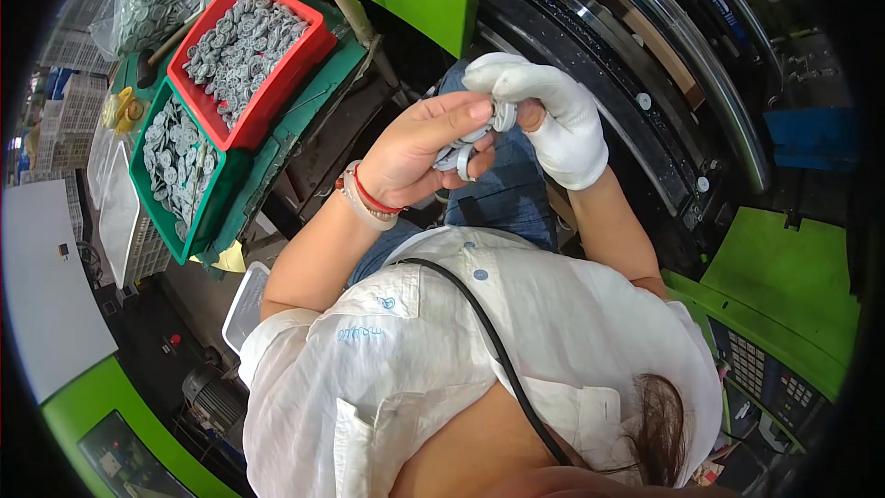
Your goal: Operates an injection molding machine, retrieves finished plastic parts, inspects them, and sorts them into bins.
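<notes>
In front of my body, my bare left hand [410,148] is closed around several small grey round plastic parts [461,161], some ring-shaped. Its thumb presses on one of them, and a ring part hangs between the lower fingers. My right hand [562,124] wears a white glove, with a bare fingertip or thumb tip showing. Its fingers curl down over a grey part [503,116] at the left thumb, pinching it from the right side. The fingers hide part of the grey pieces, so their exact shape is unclear.
At the left, a red bin [249,134] and a green bin [189,240] full of grey parts stand on a green table [309,97]. A clear bag [152,14] of parts lies behind. Machine bars [701,74] stand at right, near a green panel with a keypad [751,364].
</notes>
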Demonstrator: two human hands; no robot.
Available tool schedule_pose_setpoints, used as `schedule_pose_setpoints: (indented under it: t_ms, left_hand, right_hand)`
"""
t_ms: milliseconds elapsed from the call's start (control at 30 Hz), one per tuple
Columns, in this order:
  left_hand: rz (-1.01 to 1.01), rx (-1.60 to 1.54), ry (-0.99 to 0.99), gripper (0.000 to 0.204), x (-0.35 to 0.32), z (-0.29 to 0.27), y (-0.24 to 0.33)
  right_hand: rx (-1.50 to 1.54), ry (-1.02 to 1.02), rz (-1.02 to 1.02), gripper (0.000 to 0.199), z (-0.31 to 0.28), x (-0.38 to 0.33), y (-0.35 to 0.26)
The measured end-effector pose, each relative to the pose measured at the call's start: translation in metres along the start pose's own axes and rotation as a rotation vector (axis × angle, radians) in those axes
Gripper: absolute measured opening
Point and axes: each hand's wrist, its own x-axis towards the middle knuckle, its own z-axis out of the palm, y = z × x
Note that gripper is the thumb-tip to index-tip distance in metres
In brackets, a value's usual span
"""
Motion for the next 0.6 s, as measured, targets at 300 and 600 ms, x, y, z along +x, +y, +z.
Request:
schedule_pose_setpoints:
  t_ms: [300,600]
  left_hand:
    - [0.072,0.0,0.07,0.025,-0.002,0.006,0.017]
    - [0.249,0.29,0.343,0.023,-0.007,0.019,0.024]
  right_hand:
    - [-0.244,0.018,0.03,0.043,0.001,0.01,-0.01]
    - [-0.438,0.22,-0.026,0.036,-0.043,0.028,-0.063]
